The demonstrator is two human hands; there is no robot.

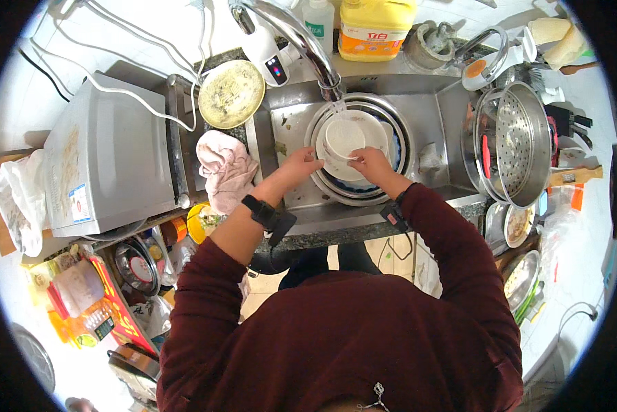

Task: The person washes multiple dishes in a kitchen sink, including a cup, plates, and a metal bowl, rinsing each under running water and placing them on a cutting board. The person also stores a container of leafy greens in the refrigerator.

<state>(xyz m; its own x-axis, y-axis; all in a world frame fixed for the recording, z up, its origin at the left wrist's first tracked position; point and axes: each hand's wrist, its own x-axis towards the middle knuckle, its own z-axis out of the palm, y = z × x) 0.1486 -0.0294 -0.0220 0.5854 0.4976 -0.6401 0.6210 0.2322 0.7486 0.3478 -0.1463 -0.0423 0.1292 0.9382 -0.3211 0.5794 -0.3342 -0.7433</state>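
Observation:
Water runs from the chrome faucet (330,85) into a white bowl (345,136), which is over a white plate (376,126) inside stacked metal basins (411,154) in the steel sink. My right hand (371,164) pinches the near rim of that bowl between thumb and fingers. At the left edge of the basins is my left hand (306,164), its fingers apart and the bowl's rim just beyond them; I see nothing in it.
A pink cloth (225,170) and a yellowish plate (232,94) lie left of the sink (450,118). To its right leans a perforated steamer pan (519,144). Behind stand a yellow detergent jug (375,31) and a stone mortar (428,49). Food scraps lie on the sink floor.

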